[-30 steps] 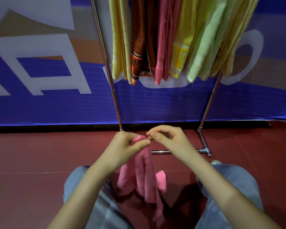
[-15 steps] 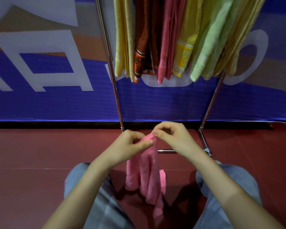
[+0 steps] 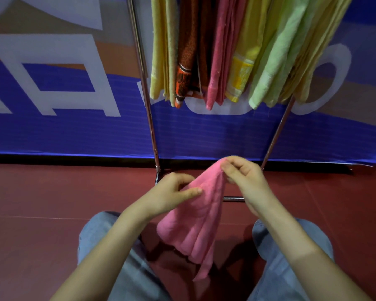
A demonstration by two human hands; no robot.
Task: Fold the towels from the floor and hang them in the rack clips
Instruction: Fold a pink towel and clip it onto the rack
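Note:
A small pink towel (image 3: 195, 222) hangs bunched in front of me, above the dark red floor (image 3: 41, 203). My right hand (image 3: 243, 181) pinches its top corner and holds it highest. My left hand (image 3: 172, 194) grips the towel's upper left edge, thumb lying across the cloth. The towel's lower tip dangles between my knees. Behind stands the metal rack (image 3: 149, 118), its clips out of view above. Several folded towels hang from it: yellow (image 3: 161, 61), orange patterned (image 3: 187, 61), pink (image 3: 219, 61), and light green (image 3: 276, 61).
A blue and white banner (image 3: 74, 127) covers the wall behind the rack. The rack's base bar (image 3: 233, 199) lies on the floor just past my hands. My knees in grey-blue trousers (image 3: 96, 235) frame the towel.
My right hand took a pinch on the towel's top and lifted it, spreading the cloth wider. My left hand slid a little lower and to the left along the edge.

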